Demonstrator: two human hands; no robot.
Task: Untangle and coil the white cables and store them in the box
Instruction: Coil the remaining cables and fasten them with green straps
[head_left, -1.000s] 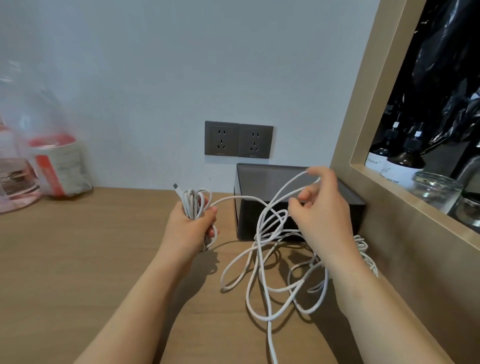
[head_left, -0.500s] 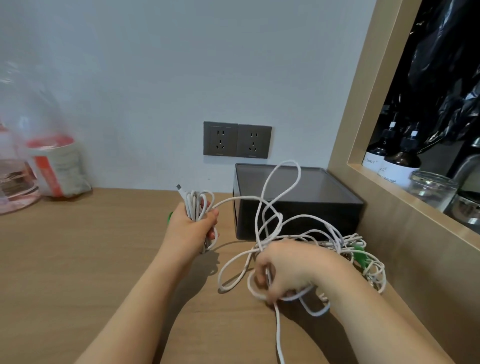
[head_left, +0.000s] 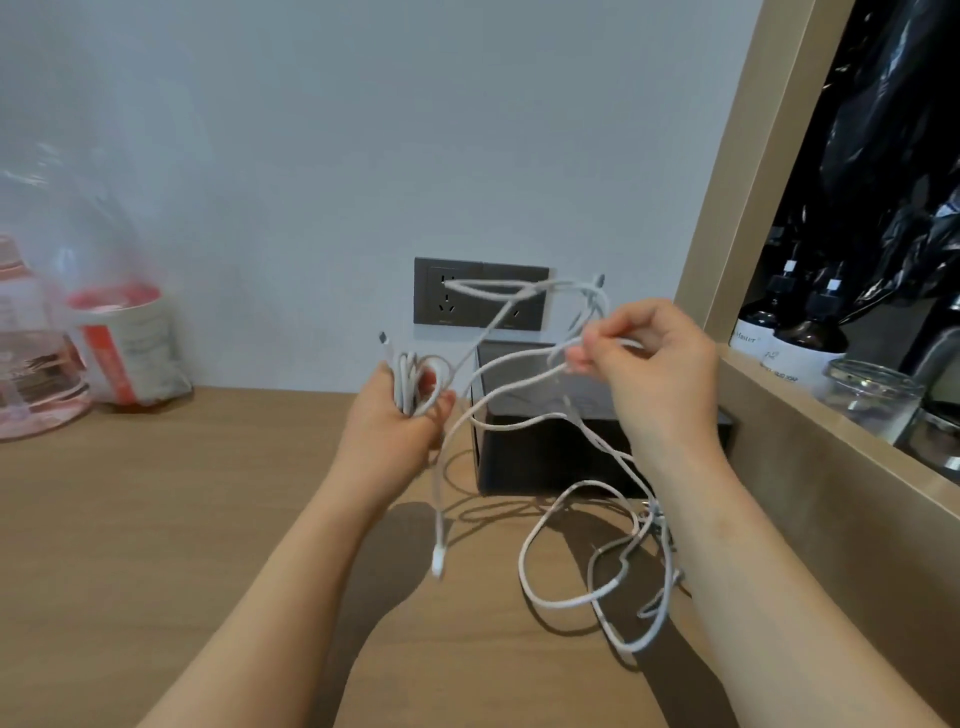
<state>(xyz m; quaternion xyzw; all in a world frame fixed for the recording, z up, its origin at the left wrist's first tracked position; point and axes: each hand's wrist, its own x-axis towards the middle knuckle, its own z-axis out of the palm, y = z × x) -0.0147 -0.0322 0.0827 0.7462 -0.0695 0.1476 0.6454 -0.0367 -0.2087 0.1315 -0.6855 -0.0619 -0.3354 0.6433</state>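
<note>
My left hand grips a small coiled bundle of white cable, one plug sticking up at its top left. My right hand is raised above the dark box and pinches loose white cable strands that loop up in front of the wall sockets. From both hands the cables hang down. One free plug end dangles over the table. A tangle of white loops lies on the wood in front of the box, partly behind my right forearm.
A grey double wall socket sits behind the box. At the far left stand a clear plastic bag with a red-and-white package and a pink container. To the right, a wooden-framed niche holds dark bottles and a glass jar.
My right hand rose from the tangle on the table to above the box, pulling cable strands up with it. A plug end now dangles free. The left hand kept its coil.
</note>
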